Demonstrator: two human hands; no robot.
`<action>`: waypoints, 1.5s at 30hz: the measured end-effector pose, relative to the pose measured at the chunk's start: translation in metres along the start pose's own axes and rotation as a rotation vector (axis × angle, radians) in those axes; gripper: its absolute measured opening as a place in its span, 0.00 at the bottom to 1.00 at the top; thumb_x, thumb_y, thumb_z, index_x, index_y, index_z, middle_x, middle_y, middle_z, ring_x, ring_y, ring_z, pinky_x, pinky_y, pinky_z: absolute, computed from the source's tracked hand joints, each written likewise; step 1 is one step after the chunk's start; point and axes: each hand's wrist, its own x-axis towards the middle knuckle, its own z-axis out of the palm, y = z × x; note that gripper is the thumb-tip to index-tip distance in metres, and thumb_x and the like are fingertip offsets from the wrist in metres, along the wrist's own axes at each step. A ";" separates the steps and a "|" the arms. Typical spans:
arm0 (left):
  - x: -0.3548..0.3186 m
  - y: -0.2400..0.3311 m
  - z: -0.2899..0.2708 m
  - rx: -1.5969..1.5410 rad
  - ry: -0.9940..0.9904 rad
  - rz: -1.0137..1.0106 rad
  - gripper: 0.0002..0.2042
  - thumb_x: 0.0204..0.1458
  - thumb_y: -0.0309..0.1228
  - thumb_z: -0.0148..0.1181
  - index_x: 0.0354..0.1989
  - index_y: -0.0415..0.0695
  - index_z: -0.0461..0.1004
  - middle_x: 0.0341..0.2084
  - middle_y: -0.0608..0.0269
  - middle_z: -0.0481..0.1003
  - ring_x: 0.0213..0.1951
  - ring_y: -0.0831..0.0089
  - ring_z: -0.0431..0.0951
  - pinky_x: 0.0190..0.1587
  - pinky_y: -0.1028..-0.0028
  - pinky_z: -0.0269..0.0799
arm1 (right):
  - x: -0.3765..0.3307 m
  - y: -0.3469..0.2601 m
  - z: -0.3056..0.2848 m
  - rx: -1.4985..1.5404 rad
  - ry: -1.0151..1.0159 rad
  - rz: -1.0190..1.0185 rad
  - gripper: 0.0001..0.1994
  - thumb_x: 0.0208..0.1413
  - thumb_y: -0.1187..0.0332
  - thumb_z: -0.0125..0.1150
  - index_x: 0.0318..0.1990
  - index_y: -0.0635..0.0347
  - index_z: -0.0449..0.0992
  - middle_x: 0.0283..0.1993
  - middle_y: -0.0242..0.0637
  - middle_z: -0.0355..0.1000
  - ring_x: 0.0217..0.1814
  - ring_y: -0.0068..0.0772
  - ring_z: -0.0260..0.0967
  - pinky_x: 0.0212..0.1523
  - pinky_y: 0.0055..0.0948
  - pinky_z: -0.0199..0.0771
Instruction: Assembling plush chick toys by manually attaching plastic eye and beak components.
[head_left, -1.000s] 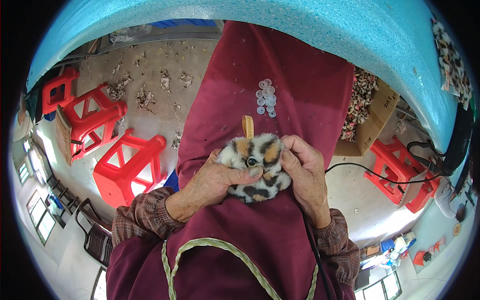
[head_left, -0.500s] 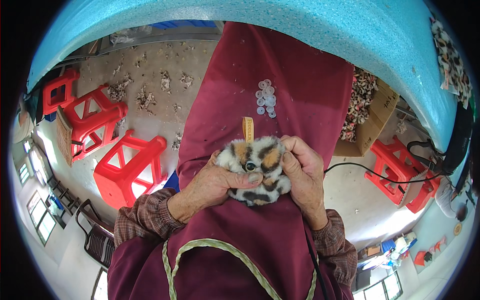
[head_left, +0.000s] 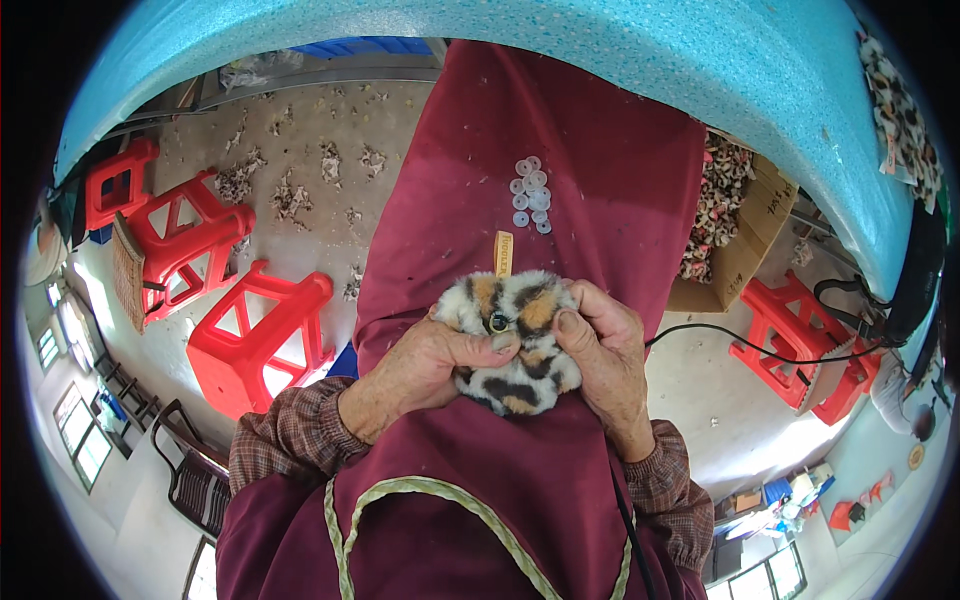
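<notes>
Between my two hands is a small plush piece (head_left: 510, 375) in white, black and tan spotted fur. One round, dark-centred eye (head_left: 498, 322) sits in the fur, and a yellow fabric tag (head_left: 503, 252) sticks up from the top edge. My left hand (head_left: 440, 358) grips the left side, its thumb lying across the front just below the eye. On the right edge, my right hand (head_left: 605, 345) pinches the fur between thumb and fingers. Several translucent white plastic washers (head_left: 532, 190) lie in a cluster on the maroon cloth (head_left: 610, 180) beyond the plush.
A blue speckled table edge (head_left: 600, 50) curves across the far side. Right of the cloth stands a cardboard box (head_left: 755, 225) filled with small patterned pieces (head_left: 718, 200). Red plastic stools (head_left: 255, 335) stand on both sides. Fabric scraps (head_left: 290, 198) litter the floor. A black cord (head_left: 700, 328) runs at right.
The plush has tilted and been squeezed slightly, and its tag has shifted a little to the right. Both hands keep their hold.
</notes>
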 end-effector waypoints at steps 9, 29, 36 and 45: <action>0.003 -0.003 -0.004 -0.016 -0.019 -0.052 0.23 0.49 0.20 0.58 0.56 0.40 0.64 0.44 0.60 0.74 0.45 0.67 0.76 0.51 0.66 0.70 | -0.005 -0.015 -0.002 -0.092 0.028 0.013 0.11 0.58 0.66 0.55 0.28 0.64 0.67 0.23 0.23 0.62 0.27 0.13 0.56 0.27 0.18 0.59; 0.014 0.019 0.009 0.090 0.079 0.167 0.17 0.48 0.17 0.57 0.49 0.37 0.69 0.39 0.55 0.77 0.38 0.63 0.79 0.39 0.63 0.80 | 0.149 -0.206 -0.078 -0.810 0.259 -0.958 0.11 0.44 0.82 0.59 0.38 0.62 0.76 0.35 0.34 0.73 0.35 0.25 0.69 0.36 0.21 0.70; 0.029 0.014 -0.001 0.237 0.023 0.362 0.10 0.56 0.23 0.50 0.46 0.44 0.66 0.38 0.62 0.73 0.38 0.69 0.76 0.37 0.67 0.75 | 0.177 -0.186 -0.093 -1.091 0.163 -1.056 0.09 0.42 0.79 0.62 0.34 0.61 0.76 0.33 0.39 0.72 0.34 0.36 0.71 0.36 0.28 0.71; 0.024 0.034 0.012 0.254 -0.058 0.435 0.14 0.55 0.21 0.50 0.50 0.45 0.63 0.41 0.62 0.73 0.41 0.68 0.76 0.37 0.67 0.76 | 0.128 -0.197 -0.076 -0.772 0.183 -0.717 0.05 0.49 0.75 0.60 0.33 0.65 0.75 0.31 0.33 0.72 0.32 0.25 0.68 0.34 0.24 0.68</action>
